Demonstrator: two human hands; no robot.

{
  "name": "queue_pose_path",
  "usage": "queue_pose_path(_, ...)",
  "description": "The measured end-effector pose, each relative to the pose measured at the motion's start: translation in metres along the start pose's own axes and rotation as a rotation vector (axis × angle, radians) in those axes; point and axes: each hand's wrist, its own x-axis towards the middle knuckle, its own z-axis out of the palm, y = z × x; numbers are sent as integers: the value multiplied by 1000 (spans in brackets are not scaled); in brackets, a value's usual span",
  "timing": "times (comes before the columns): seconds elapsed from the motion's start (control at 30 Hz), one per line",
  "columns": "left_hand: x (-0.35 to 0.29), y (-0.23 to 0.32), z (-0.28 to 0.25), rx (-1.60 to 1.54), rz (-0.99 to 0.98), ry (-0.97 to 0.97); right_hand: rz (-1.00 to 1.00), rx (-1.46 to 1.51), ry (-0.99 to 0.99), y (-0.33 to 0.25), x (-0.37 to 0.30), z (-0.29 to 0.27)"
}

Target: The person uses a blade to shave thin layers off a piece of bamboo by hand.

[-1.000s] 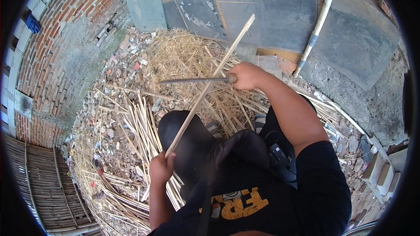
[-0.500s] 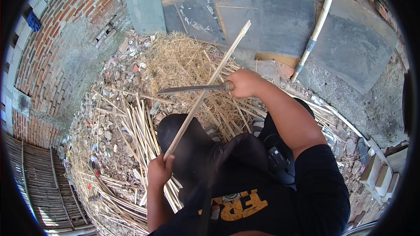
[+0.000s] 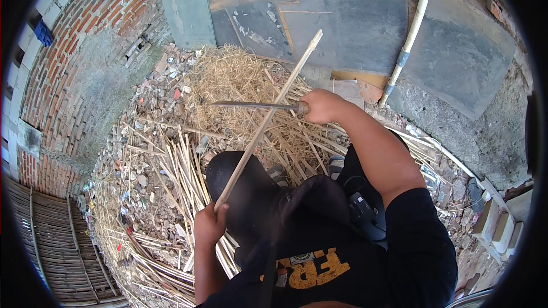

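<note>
My left hand (image 3: pixel 209 223) is closed round the lower end of a long pale bamboo strip (image 3: pixel 249 151), which slants up and away to the right across my knee. In my right hand (image 3: pixel 321 106) is the handle of a machete (image 3: pixel 245 104), its long dark blade pointing left. The blade crosses the strip a little above its middle and appears to touch it. Split bamboo strips (image 3: pixel 185 165) lie in a heap left of my knee. Beyond the blade is a pile of curly tan shavings (image 3: pixel 228 71).
Rubble (image 3: pixel 137 179) covers the ground at left, below a brick wall (image 3: pixel 74 74). Grey boards (image 3: pixel 365 28) lean along the back, with a white pipe (image 3: pixel 415 28) in front. A small wooden step stool (image 3: pixel 499 225) stands at far right.
The machete has shifted slightly right and up along the strip, and its blade has turned a little. My left hand keeps its hold on the bamboo strip.
</note>
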Motion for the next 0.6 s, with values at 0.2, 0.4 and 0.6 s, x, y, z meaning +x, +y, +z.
queue_pose_path(0.2, 0, -6, 8, 0, 53, 49, -19, 20, 0, 9, 6, -15)
queue_pose_path(0.4, -2, -9, 6, 11, 86, 114, 157, 293, 296, 43, 18, -11)
queue_pose_path(0.6, 2, 1, -3, -12, 34, -5, 2, 28, 93, 9, 5, 1)
